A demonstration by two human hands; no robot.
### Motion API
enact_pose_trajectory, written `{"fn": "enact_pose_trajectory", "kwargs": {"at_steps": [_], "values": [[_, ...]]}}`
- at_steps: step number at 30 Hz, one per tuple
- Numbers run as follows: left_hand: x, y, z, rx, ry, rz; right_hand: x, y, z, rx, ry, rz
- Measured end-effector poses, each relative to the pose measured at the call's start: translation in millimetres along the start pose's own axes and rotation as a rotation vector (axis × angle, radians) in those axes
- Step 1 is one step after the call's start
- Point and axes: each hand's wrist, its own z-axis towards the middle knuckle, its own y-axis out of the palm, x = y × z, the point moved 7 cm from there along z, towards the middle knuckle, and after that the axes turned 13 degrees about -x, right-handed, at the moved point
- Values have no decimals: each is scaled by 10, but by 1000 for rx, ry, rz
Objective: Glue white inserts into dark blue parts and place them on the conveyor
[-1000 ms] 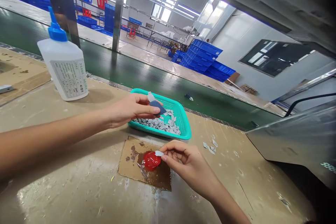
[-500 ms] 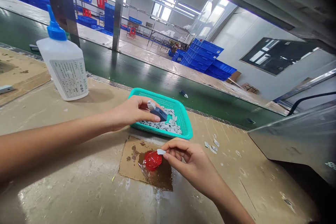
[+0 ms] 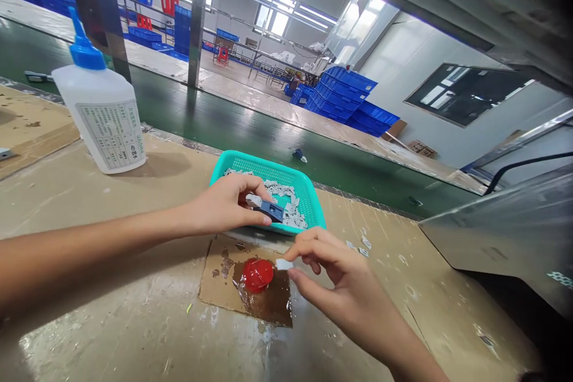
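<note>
My left hand (image 3: pixel 242 200) is closed on a dark blue-grey plastic part (image 3: pixel 271 210) with a light grey end, held over the near side of a turquoise basket (image 3: pixel 317 206). Small grey plastic pieces (image 3: pixel 293 215) lie in the basket. Between the thumb and forefinger of my right hand (image 3: pixel 335 271) is a small white plastic piece (image 3: pixel 283 264). It hovers just right of a glossy red cap-like thing (image 3: pixel 257 275), which sits on a wet-stained cardboard square (image 3: pixel 219 286).
A white glue bottle (image 3: pixel 105 113) with a blue nozzle stands at the left. Several loose grey pieces (image 3: pixel 363 250) lie right of the basket. Behind it runs a green conveyor belt (image 3: pixel 242 125) carrying a small dark part (image 3: pixel 299 156). A metal panel (image 3: pixel 496 233) borders the right side.
The white piece in my right hand has moved slightly right, away from the red thing. My left hand has tilted the dark part flatter and lowered it slightly. The whole view has shifted a little.
</note>
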Motion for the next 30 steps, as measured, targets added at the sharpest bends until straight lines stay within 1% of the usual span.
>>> {"fn": "enact_pose_trajectory", "kwargs": {"at_steps": [2,4,7,11,16,19,22,25,27,29,30], "values": [[13,20,-11,-5,11,15,-24,-108,22,104,-58,90],[10,60,-19,-35,14,-27,-16,-201,75,202,-105,209],[5,104,-29,-65,16,-97,70,-245,187,282,-113,390],[30,97,-40,-53,25,-71,176,-158,291,256,-71,547],[69,86,-49,-42,66,-11,184,-104,303,246,-42,605],[66,92,-58,-34,65,-8,155,-111,310,247,-49,581],[67,89,-70,5,54,-17,113,-144,281,299,-76,497],[108,75,-91,81,68,38,28,-161,203,396,-100,323],[136,74,-110,120,77,60,-66,-134,149,447,-126,178],[180,64,-140,160,107,91,-161,-81,115,468,-144,35],[213,56,-157,177,134,119,-197,-48,112,459,-147,-21]]}}
